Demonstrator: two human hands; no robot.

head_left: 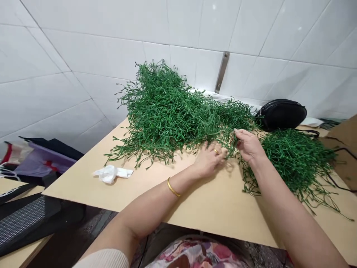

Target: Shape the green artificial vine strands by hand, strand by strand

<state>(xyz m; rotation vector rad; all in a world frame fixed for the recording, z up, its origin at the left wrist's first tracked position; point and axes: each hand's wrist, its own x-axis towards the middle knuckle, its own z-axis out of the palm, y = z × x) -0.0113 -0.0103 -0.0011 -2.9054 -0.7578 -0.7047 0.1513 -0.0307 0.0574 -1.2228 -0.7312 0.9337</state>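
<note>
A big tangled pile of thin green artificial plant stems [164,108] with small dark tips lies along the back of the table. My left hand [210,159] rests palm down at the front edge of this pile, fingers slightly apart and touching some stems. Just to its right, my right hand [249,147] is raised a little, with thumb and fingers pinched on a few green stems [232,145]. Beyond my right forearm sits a second, smaller heap of the same green stems [295,160], partly covered by the arm.
A crumpled white tissue [111,173] lies on the wooden table [192,201], left of the piles. Behind the smaller heap stands a black bag [281,114]. A cardboard box [341,149] is at the right. White tiled wall with a metal bracket [222,72] borders the back.
</note>
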